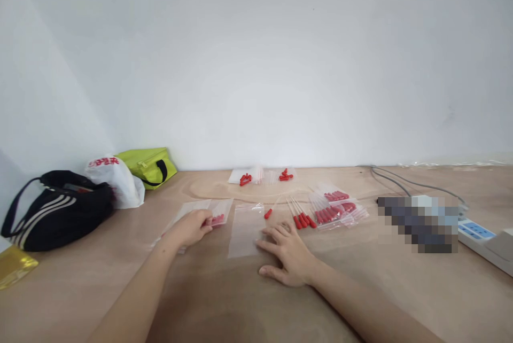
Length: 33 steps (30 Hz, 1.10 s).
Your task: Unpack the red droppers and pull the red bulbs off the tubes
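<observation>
My left hand [193, 228] is over a small stack of clear zip bags [196, 206] left of centre. Its fingers are curled, with thumb and forefinger close together on a bag; red bulbs [218, 219] show through the plastic beside them. A flat zip bag [244, 231] lies between my hands. My right hand [289, 257] is spread on the table at that bag's right side, holding nothing. Just beyond it are a single red-bulbed dropper [268, 214] and several loose droppers [303, 220] with thin pale stems. Filled bags of droppers [332, 212] are piled to the right.
Toward the wall lie two groups of red-bulbed droppers [246, 179] [286, 175] on or in clear bags. A black bag [60, 215], a white plastic bag [120, 185] and a lime-green bag [150, 164] stand left. At right are a power strip [481, 236], grey cables [417, 176] and a blurred dark object [420, 225].
</observation>
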### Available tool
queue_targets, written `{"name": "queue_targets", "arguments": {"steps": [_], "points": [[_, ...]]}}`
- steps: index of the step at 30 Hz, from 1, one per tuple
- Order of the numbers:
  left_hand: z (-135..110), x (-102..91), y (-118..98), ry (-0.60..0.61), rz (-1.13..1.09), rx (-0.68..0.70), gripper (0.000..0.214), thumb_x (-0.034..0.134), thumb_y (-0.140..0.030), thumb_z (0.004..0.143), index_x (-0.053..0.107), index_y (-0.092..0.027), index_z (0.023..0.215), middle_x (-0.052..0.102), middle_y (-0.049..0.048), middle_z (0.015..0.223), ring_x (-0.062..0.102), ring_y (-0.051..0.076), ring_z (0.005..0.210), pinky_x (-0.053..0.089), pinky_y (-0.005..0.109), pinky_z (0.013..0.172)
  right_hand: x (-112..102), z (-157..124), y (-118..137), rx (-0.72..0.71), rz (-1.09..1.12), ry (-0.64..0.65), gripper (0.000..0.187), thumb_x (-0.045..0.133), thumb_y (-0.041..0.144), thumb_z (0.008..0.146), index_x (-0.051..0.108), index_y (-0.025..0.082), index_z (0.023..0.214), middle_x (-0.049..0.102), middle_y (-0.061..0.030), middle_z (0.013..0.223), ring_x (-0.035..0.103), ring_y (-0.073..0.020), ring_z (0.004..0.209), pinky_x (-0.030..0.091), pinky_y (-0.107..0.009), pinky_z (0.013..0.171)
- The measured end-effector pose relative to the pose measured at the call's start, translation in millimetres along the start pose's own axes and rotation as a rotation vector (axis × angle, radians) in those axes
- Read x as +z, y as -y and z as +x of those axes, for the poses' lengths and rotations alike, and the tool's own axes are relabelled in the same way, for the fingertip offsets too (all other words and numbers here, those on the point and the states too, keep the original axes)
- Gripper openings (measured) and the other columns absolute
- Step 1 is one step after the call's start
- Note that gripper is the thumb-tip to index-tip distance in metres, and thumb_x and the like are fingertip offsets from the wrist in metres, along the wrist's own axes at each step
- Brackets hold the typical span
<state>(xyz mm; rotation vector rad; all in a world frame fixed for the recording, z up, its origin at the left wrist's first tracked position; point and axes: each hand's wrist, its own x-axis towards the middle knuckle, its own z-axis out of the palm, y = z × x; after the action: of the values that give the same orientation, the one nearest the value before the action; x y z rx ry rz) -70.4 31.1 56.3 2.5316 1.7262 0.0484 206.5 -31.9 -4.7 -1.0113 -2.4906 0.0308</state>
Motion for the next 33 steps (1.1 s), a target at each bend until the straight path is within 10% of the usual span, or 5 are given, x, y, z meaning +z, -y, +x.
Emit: {"name": "queue_targets", "arguments": {"steps": [9, 19, 33], "points": [[11, 4.0, -40, -0.577, -0.077, -0.363, 0.017, 0.038, -0.029, 0.083, 0.051, -0.018, 0.082, 0.064, 0.005, 0.081, 0.06, 0.02, 0.077, 0.039, 0.025, 0.063, 11, 31, 19, -0.025, 0.077, 0.093, 0.056, 0.035, 0.059, 0.079, 0.042, 0.024, 0.123, 0.048, -0.0079, 0.122, 0.038, -0.0212, 0.114, 0.006, -0.05, 0.101], [0, 63.4, -109, -0.514, -0.251, 0.158, 0.019, 0.037, -0.02, 0.082, 0.052, -0.02, 0.07, 0.061, 0.0036, 0.076, 0.058, 0.017, 0.074, 0.044, 0.026, 0.065, 12, 20, -13, 0.217, -0.009, -0.142, 0.037, 0.041, 0.036, 0.083, 0.046, 0.018, 0.114, 0.051, -0.0091, 0.12, 0.038, -0.0228, 0.116, 0.006, -0.051, 0.101], [2, 69.5, -101, -0.524, -0.365, 0.3, 0.021, 0.04, -0.015, 0.082, 0.059, -0.018, 0.073, 0.062, 0.0054, 0.08, 0.056, 0.018, 0.081, 0.046, 0.033, 0.075, 0, -14, -29, 0.303, -0.114, -0.241, 0.021, 0.047, 0.027, 0.078, 0.055, 0.023, 0.096, 0.058, -0.0041, 0.097, 0.049, -0.0199, 0.095, 0.012, -0.05, 0.098]]}}
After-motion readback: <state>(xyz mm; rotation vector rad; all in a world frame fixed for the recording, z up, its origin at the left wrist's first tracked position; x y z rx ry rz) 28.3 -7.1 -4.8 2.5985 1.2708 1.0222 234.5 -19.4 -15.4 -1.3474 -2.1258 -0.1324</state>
